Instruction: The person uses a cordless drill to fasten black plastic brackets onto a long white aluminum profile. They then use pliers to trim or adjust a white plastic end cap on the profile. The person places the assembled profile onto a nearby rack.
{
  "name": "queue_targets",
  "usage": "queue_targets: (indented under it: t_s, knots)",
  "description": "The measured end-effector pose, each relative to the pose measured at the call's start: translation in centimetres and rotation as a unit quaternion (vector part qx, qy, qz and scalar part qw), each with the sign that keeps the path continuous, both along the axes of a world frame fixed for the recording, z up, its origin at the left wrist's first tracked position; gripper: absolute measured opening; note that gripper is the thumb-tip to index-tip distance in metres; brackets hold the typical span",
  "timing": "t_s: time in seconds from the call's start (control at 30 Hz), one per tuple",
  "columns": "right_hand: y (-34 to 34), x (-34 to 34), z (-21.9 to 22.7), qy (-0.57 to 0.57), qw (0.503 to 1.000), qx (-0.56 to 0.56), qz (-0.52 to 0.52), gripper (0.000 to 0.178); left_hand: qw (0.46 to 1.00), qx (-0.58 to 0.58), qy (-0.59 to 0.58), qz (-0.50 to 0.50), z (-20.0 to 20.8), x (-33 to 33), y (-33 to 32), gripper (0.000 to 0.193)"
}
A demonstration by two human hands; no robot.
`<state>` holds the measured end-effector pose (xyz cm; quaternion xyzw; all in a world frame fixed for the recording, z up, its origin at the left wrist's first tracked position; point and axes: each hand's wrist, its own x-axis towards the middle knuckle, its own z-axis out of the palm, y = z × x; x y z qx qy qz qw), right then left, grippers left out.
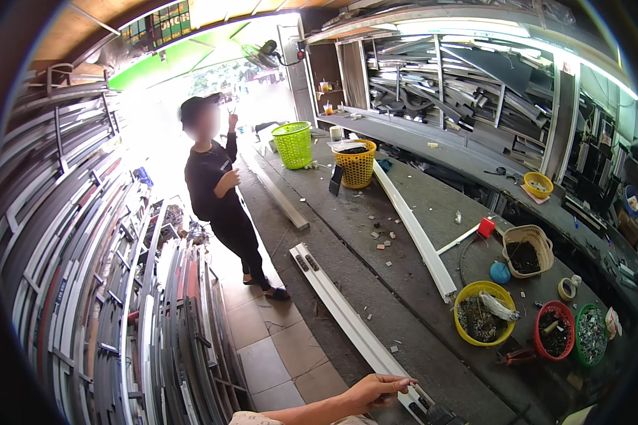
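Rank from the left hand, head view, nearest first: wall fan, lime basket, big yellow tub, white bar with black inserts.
1. White bar: right by the left hand
2. Big yellow tub: to its right
3. Lime basket: ahead, slightly left
4. Wall fan: high, farthest ahead

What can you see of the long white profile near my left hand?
The long white profile looks like coated metal or plastic, with lengthwise grooves. Dark fittings sit at its far end and near your left hand. It lies on the grey bench, toward the left side, running away from you. Whether the hand touches it is unclear.
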<state>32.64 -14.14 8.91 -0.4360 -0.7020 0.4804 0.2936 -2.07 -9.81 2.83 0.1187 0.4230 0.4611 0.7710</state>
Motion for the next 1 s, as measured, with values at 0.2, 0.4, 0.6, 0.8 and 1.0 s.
queue_targets:
  t_s: [0.2, 0.4, 0.6, 0.8, 1.0]
  knots:
    - [-1.2, 0.4, -1.6, 0.008, 0.999, 0.039, -0.01, 0.029, 0.999, 0.007, -0.032, 0.018, 0.2, 0.1, -0.5, 0.046]
    - [-1.7, 0.9, -1.2, -0.02, 0.996, 0.087, 0.014, 0.024, 0.998, 0.009, -0.052, 0.046, 0.4, 0.4, -1.1, 0.043]
    - [-1.7, 0.0, -0.1, 0.097, 0.976, -0.192, -0.043, 0.033, 0.996, -0.019, -0.008, 0.081, -3.9, 1.4, -0.9, 0.028]
    - [-1.5, 0.3, 0.2, 0.005, 0.999, -0.017, 0.033, 0.034, 0.992, 0.05, -0.012, 0.115, -5.7, 2.4, -1.1, 0.03]
    - [-0.5, 1.3, 0.9, -0.041, 0.976, 0.176, 0.124, 0.036, 0.998, 0.011, -0.039, 0.056, -1.9, 1.4, -1.9, 0.034]
